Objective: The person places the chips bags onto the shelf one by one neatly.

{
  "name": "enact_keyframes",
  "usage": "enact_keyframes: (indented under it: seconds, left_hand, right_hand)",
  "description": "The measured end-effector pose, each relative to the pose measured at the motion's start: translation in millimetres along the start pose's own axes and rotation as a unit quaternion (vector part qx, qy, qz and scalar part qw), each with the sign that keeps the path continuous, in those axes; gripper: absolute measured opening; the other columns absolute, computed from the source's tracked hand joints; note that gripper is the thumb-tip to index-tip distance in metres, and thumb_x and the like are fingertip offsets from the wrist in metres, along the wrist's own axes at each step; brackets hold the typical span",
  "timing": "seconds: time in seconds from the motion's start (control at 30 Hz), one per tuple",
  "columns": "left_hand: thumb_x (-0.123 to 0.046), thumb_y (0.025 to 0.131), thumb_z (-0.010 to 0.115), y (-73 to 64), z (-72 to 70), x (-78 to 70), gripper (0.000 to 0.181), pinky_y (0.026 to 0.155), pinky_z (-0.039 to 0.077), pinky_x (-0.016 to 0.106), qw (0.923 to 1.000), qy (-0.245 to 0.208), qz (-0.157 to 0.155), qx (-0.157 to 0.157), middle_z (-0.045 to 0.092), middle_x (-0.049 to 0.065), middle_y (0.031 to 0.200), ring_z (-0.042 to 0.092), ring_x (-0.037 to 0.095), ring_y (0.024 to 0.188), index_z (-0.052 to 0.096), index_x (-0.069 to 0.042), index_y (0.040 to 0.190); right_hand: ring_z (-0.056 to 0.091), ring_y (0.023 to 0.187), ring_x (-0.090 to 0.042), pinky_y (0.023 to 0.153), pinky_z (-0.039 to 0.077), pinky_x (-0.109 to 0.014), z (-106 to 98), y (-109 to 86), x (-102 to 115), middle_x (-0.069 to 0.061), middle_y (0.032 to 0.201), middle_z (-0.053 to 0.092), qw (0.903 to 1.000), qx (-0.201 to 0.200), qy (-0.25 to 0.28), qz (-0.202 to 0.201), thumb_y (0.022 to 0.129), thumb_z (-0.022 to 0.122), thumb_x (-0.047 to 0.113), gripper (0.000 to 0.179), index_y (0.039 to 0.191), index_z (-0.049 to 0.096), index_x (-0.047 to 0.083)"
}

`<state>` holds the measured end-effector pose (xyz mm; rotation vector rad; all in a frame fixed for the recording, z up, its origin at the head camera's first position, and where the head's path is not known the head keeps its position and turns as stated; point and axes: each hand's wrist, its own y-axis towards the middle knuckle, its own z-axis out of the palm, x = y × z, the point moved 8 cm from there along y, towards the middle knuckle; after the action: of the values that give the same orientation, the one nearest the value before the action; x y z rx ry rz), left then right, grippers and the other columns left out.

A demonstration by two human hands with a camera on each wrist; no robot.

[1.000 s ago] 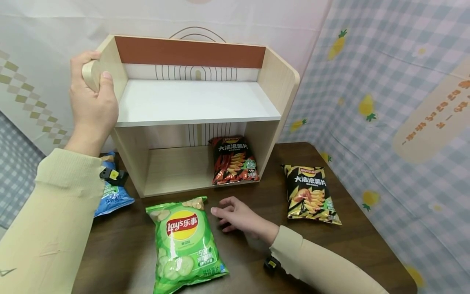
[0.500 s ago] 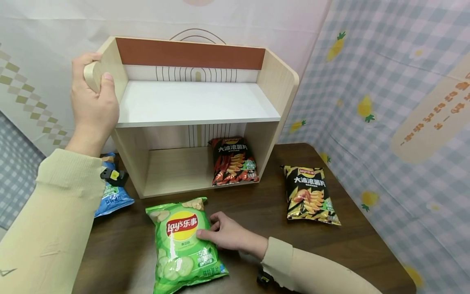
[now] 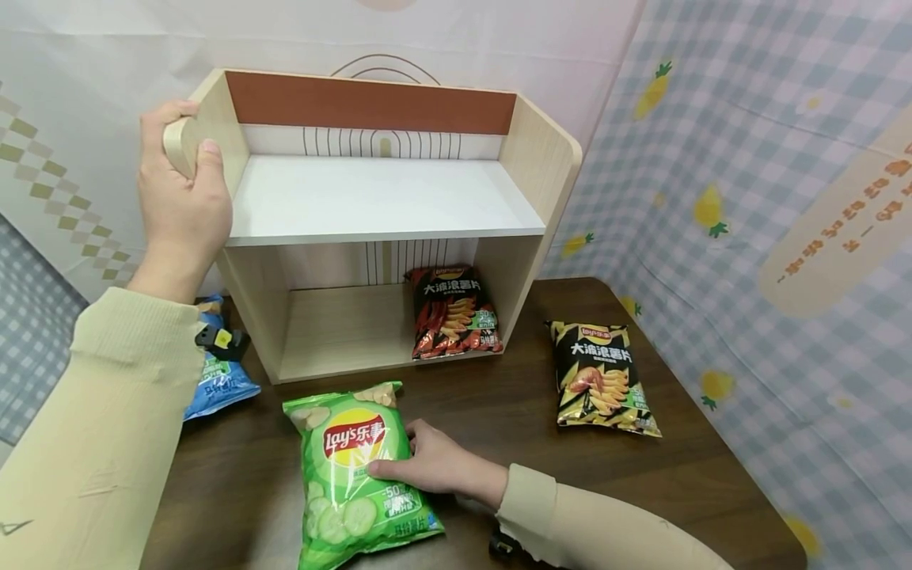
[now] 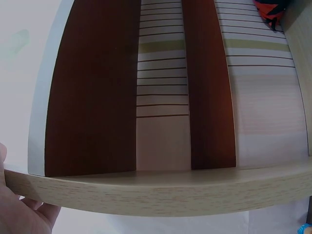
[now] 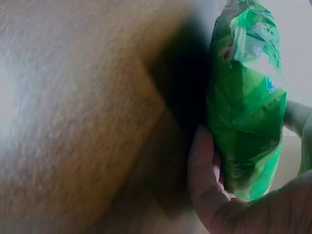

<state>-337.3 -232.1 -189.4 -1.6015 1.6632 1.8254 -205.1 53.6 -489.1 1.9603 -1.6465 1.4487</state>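
My left hand (image 3: 181,190) grips the upper left side panel of a small two-tier wooden shelf (image 3: 388,198), its thumb on the inner face. The left wrist view shows that panel's edge (image 4: 161,197) running across, with the hand at the left. My right hand (image 3: 438,463) holds a green Lay's chip bag (image 3: 349,507) by its right side. The thumb lies on the bag's front; in the right wrist view the fingers (image 5: 201,168) reach under it. A red-and-black chip bag (image 3: 456,313) leans inside the lower shelf at the right.
A black-and-yellow chip bag (image 3: 602,376) lies on the brown table (image 3: 684,483) right of the shelf. A blue chip bag (image 3: 221,380) is partly hidden behind my left forearm. Cloth-covered walls (image 3: 748,158) stand behind and to the right.
My right hand has moved left from beside the green chip bag and taken hold of its right side. My left hand stays on the shelf panel.
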Motion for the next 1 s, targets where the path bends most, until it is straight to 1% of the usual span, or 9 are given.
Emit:
enact_keyframes:
  seconds: [0.07,0.17,0.3,0.4,0.53,0.77,0.83,1.0]
  left_hand:
    - [-0.021,0.098,0.044,0.7,-0.1,0.2,0.037,0.078,0.041,0.025,1.0000,-0.003,0.000,0.000,0.049,0.000,0.130,0.051,0.011,0.106,0.046,-0.037,0.131]
    - [-0.020,0.099,0.044,0.8,-0.3,0.3,0.037,0.079,0.041,0.026,1.0000,-0.003,0.002,0.000,0.049,0.000,0.130,0.051,0.011,0.106,0.046,-0.037,0.131]
    - [-0.021,0.099,0.044,0.4,-0.1,1.2,0.037,0.077,0.040,0.025,1.0000,0.003,0.002,0.001,0.050,0.000,0.129,0.050,0.010,0.103,0.045,-0.037,0.132]
    - [-0.022,0.099,0.044,0.1,0.3,2.1,0.037,0.076,0.039,0.025,1.0000,0.005,-0.001,0.003,0.049,0.000,0.129,0.050,0.010,0.103,0.045,-0.037,0.132]
    - [-0.021,0.099,0.044,0.1,0.4,2.5,0.037,0.079,0.041,0.026,1.0000,0.001,-0.002,0.003,0.049,-0.001,0.131,0.050,0.011,0.107,0.045,-0.037,0.132]
    - [-0.021,0.099,0.043,0.3,-0.1,1.4,0.037,0.078,0.041,0.026,1.0000,0.002,0.001,0.004,0.049,0.000,0.130,0.050,0.010,0.106,0.045,-0.037,0.132]
    - [-0.022,0.099,0.043,0.3,0.0,1.0,0.037,0.078,0.040,0.026,1.0000,0.004,-0.003,0.005,0.049,0.000,0.130,0.050,0.010,0.105,0.044,-0.037,0.132]
    - [-0.021,0.099,0.043,0.1,0.5,0.1,0.037,0.077,0.040,0.025,1.0000,-0.002,-0.004,0.003,0.049,0.000,0.128,0.050,0.010,0.104,0.045,-0.037,0.132]
  right_hand:
    - [0.058,0.088,-0.016,0.079,0.050,-0.036,0,0.7,0,-0.005,0.098,0.059,1.0000,0.000,-0.003,0.001,0.076,0.074,0.057,0.082,0.128,0.049,0.000]
    - [0.058,0.089,-0.016,0.079,0.050,-0.036,1,1.9,-1,-0.005,0.098,0.059,1.0000,0.000,0.008,0.001,0.076,0.075,0.057,0.080,0.126,0.050,0.000]
    - [0.058,0.087,-0.017,0.077,0.051,-0.035,2,1.6,-2,-0.006,0.096,0.059,0.9990,0.005,0.044,0.002,0.076,0.077,0.051,0.073,0.121,0.052,0.000]
    - [0.059,0.084,-0.017,0.075,0.051,-0.035,1,0.5,-1,-0.006,0.093,0.059,0.9982,0.004,0.059,0.004,0.077,0.079,0.047,0.068,0.119,0.053,0.000]
    - [0.060,0.080,-0.018,0.071,0.052,-0.034,-4,0.2,1,-0.007,0.090,0.060,0.9980,0.002,0.062,0.007,0.077,0.079,0.044,0.067,0.119,0.053,-0.002]
    - [0.063,0.075,-0.021,0.066,0.054,-0.033,-12,2.5,-2,-0.009,0.089,0.061,0.9949,0.005,0.100,0.013,0.079,0.079,0.038,0.068,0.124,0.050,-0.003]
    - [0.062,0.076,-0.021,0.067,0.053,-0.034,-14,2.5,-3,-0.010,0.089,0.061,0.9949,0.004,0.100,0.013,0.079,0.079,0.038,0.068,0.125,0.051,-0.002]
    - [0.059,0.081,-0.020,0.069,0.051,-0.034,-22,2.2,-8,-0.010,0.093,0.058,0.9969,0.009,0.077,0.011,0.079,0.078,0.043,0.072,0.129,0.050,0.000]
